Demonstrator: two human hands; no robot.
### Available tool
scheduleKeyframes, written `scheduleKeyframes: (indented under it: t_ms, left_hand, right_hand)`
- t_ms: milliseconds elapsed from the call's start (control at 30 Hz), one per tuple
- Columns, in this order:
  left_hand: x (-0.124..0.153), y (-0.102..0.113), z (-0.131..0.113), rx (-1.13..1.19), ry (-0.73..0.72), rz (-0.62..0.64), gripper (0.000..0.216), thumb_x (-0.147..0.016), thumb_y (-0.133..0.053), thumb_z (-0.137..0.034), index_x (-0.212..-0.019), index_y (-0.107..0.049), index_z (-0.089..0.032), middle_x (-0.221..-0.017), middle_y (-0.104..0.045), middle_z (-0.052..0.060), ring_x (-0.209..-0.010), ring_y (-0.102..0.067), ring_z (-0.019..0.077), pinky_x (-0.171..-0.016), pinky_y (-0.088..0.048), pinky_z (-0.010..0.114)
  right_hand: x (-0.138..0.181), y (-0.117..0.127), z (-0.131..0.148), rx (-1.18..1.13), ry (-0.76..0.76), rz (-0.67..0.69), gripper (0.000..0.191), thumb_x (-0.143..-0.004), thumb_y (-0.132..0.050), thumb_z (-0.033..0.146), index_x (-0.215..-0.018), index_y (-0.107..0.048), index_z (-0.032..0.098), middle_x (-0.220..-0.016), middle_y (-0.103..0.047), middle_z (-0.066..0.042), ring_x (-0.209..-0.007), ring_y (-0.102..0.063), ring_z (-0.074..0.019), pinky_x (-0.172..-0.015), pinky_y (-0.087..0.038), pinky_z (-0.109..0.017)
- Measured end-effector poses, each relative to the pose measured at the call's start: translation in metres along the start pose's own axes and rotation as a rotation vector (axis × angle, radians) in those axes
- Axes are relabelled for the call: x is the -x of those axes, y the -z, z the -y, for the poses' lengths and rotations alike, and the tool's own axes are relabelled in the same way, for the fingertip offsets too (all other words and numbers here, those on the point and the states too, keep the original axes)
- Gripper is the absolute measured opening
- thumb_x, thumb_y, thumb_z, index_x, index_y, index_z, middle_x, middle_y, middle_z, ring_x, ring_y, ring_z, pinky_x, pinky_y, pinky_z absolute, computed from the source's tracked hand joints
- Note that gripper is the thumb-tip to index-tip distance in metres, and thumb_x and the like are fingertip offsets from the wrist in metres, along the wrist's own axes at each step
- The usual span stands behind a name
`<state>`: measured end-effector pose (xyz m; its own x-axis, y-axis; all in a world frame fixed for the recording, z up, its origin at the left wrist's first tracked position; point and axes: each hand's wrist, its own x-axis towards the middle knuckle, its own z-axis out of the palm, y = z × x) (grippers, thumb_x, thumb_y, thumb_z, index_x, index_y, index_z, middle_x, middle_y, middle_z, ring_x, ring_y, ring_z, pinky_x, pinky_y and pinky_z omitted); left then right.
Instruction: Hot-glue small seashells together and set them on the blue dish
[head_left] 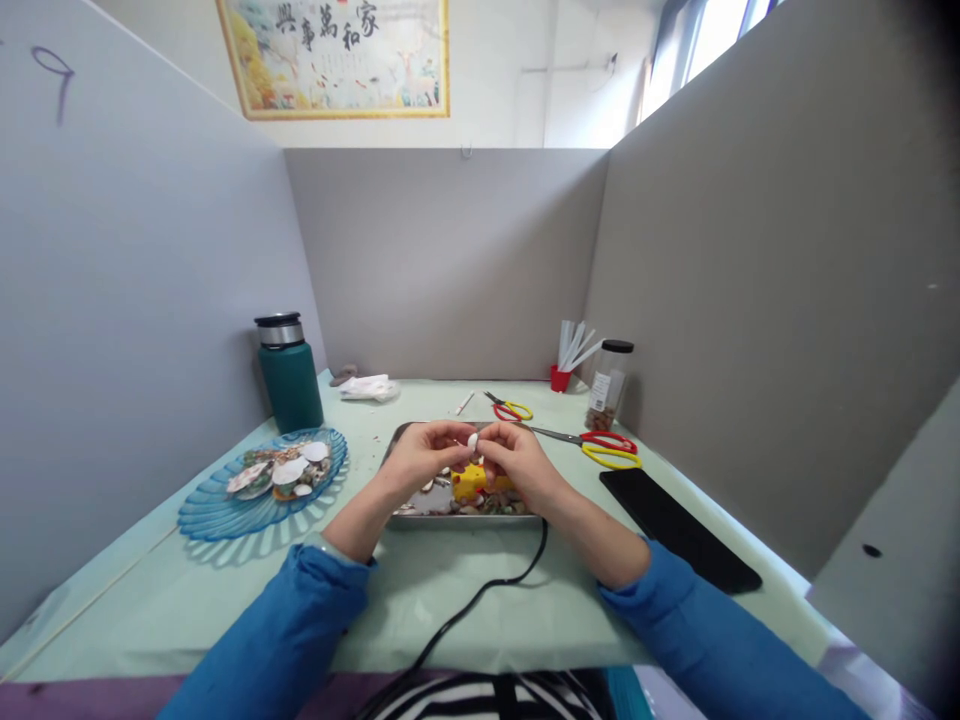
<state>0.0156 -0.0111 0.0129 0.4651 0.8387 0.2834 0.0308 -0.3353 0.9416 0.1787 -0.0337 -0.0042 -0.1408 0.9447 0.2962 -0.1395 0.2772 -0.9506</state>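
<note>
- My left hand [421, 457] and right hand [519, 462] pinch one white shell [472, 440] over the metal tray [465, 520], hiding part of its contents.
- Left of tray: one blue plate [214, 518], one green flask [289, 378].
- Right: two scissors [609, 450], one phone [679, 528].

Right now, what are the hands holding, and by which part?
A small white shell, pinched between the fingertips of the left hand and right hand over the metal tray; which part cannot be told.
</note>
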Motion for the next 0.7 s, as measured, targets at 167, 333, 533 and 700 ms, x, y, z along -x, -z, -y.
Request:
scheduleKeyframes:
  t_ms: [167, 333, 533, 700]
  left_hand:
    - [0.0006, -0.0007, -0.0012, 0.026, 0.015, -0.004, 0.034, -0.066, -0.071, -0.03, -0.095, -0.066, -0.012, -0.085, -0.068, 0.007, -0.069, -0.06, 0.0135, -0.066, -0.049, 0.027]
    - [-0.0004, 0.0006, 0.0033, 0.015, 0.005, 0.004, 0.036, -0.067, -0.071, -0.033, -0.096, -0.065, -0.013, -0.083, -0.068, 0.006, -0.069, -0.061, 0.0141, -0.067, -0.049, 0.027]
    - [0.0015, 0.0002, 0.0001, 0.032, 0.003, -0.003, 0.034, -0.069, -0.07, -0.034, -0.094, -0.065, -0.012, -0.082, -0.067, 0.006, -0.067, -0.06, 0.0128, -0.066, -0.05, 0.026]
    - [0.0016, -0.0002, -0.0029, 0.28, 0.083, -0.026, 0.033, -0.07, -0.069, -0.024, -0.101, -0.061, -0.013, -0.085, -0.065, 0.006, -0.069, -0.062, 0.0139, -0.068, -0.052, 0.03]
  right_hand:
    - [0.0004, -0.0008, 0.0009, 0.011, 0.005, -0.001, 0.016, -0.071, -0.063, 0.03, -0.073, -0.054, 0.017, -0.055, -0.053, 0.006, -0.042, -0.045, -0.0054, -0.041, -0.039, -0.017]
    - [0.0008, -0.0019, 0.0012, 0.023, 0.006, -0.014, 0.016, -0.071, -0.062, 0.03, -0.073, -0.053, 0.017, -0.055, -0.052, 0.006, -0.042, -0.044, -0.0057, -0.04, -0.039, -0.018]
    - [0.0013, -0.0021, 0.0015, 0.019, -0.002, -0.016, 0.017, -0.071, -0.063, 0.03, -0.075, -0.053, 0.017, -0.057, -0.055, 0.005, -0.042, -0.045, -0.0058, -0.04, -0.038, -0.018]
    - [-0.0001, -0.0006, 0.0017, -0.049, 0.027, -0.004, 0.021, -0.071, -0.064, 0.031, -0.081, -0.053, 0.017, -0.064, -0.06, 0.004, -0.043, -0.047, -0.0049, -0.043, -0.038, -0.018]
